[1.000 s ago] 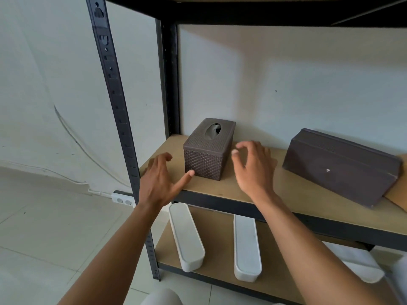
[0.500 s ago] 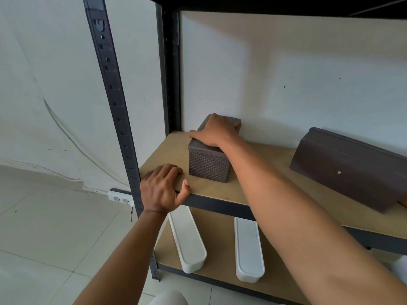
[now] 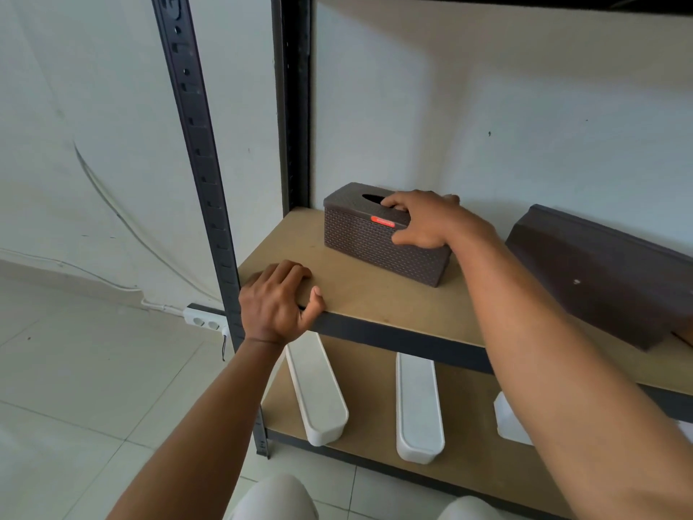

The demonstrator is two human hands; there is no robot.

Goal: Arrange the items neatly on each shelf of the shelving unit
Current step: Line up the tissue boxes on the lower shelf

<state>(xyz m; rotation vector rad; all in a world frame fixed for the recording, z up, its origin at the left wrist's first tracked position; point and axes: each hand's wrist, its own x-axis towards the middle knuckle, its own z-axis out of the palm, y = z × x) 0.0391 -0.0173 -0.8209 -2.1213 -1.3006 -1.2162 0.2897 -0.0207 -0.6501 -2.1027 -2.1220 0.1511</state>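
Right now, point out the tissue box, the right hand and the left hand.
tissue box [image 3: 360, 242], head view, on its woven front side.
right hand [image 3: 431, 221], head view, on its back.
left hand [image 3: 275, 304], head view, on its back.

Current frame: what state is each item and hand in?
Dark brown woven-pattern tissue box: upright on the wooden shelf board, gripped from above by right hand.
Plain dark brown box: lying askew, not held.
White oblong plastic containers: lying on lower shelf, untouched.
Left hand: fingers curled, resting on shelf board's front edge.
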